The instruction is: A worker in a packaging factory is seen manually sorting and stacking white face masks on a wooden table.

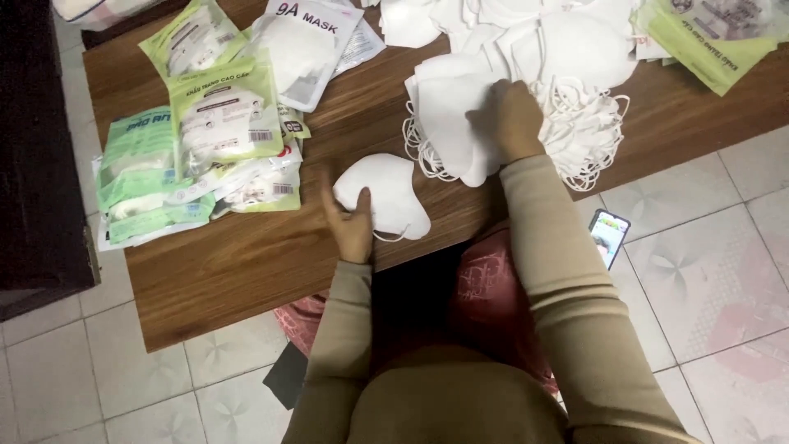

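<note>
A single white face mask (385, 193) lies on the low wooden table (246, 263) near its front edge. My left hand (349, 226) grips the mask's near left edge, thumb on top. My right hand (511, 119) rests palm down on a stack of white masks (448, 123), fingers curled over the top one. Tangled white ear loops (588, 136) spill from the pile just right of that hand. More loose white masks (567, 37) are heaped at the table's far side.
Green-and-white packaged mask bags (197, 140) are piled on the table's left, with clear packets (308, 41) behind them. Another green bag (711, 37) lies far right. A lit smartphone (609, 236) sits on the tiled floor (715, 271) by my right arm. A dark cabinet (33, 148) stands left.
</note>
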